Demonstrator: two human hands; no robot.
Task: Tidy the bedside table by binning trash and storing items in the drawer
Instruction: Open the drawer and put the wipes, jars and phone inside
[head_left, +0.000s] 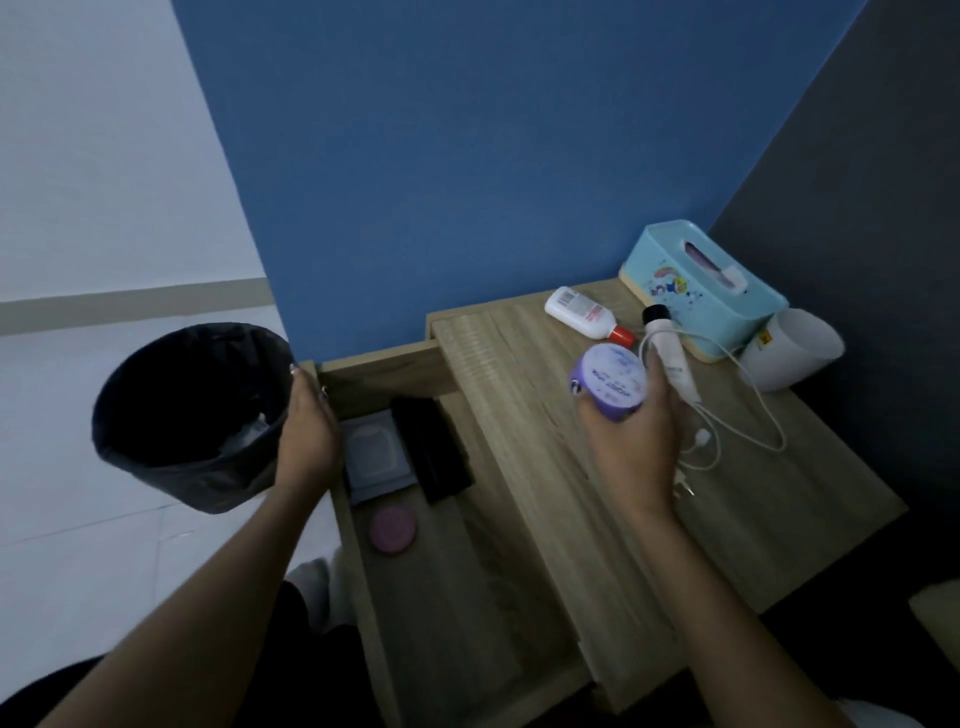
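Purple jar (613, 382): lid up, lifted clear of the bench (519, 364), over its middle and just beside a black-capped tube (670, 353).
Right grip (631, 447): wrapped round the jar's side wall from the near side, fingers curled on it and spread only as wide as the jar.
Why held so: a side hold keeps the lid level and leaves the base free to be set down. The jar looks like a keeper, so I judge it bound for the drawer, not the bin.
Drawer (467, 597): pulled out on the bench's left, so the jar has only a short way to go. A grey pouch (371, 452), a black item (431, 447) and a pink disc (393, 529) lie towards its back, and the front floor is bare.
Left grip (306, 426): between the drawer's far corner and the bin, back of the hand up and fingers against the rim. I cannot tell whether it clasps the rim or only rests there.
Bin (156, 467): dark-lined, right beside the drawer, with pale scraps inside. It is probably kept close for trash.
Bench, remaining: a red-capped white bottle (582, 314) on its side, a tissue box (701, 291), a white cup (789, 348) and a loose white cable (748, 415).
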